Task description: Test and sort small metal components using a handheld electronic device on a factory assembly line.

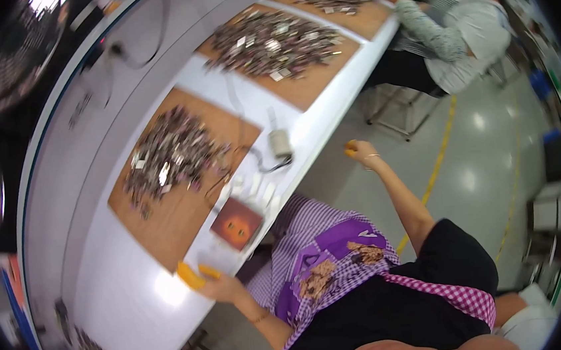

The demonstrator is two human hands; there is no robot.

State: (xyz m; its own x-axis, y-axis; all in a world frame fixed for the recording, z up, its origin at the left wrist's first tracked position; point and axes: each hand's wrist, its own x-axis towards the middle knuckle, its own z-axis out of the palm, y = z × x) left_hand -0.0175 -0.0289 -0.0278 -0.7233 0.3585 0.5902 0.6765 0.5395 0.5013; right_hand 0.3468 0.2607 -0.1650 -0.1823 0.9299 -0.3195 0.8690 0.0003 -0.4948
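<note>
My left hand point(213, 284), with yellow covers on its fingers, is over the white table's near edge. Its thumb and fingers are apart, with nothing visible between them. Near it sits a square reddish-brown block point(237, 224) with two small bright spots on top. My right hand point(363, 153), also with yellow fingertips, is out over the floor to the right, away from the table. Its fingers are drawn together; whatever they may hold is hidden. Beyond the block, a pile of small metallic pieces point(175, 151) lies on a brown board point(156, 236).
Small white pieces point(255, 189) lie beside the block. A grey cylindrical device point(280, 144) with a dark cable stands near the table edge. Another metallic pile point(272, 42) covers a second board. A co-worker point(465, 32) sits farther along the table point(107, 257). Fans point(23, 57) are at far left.
</note>
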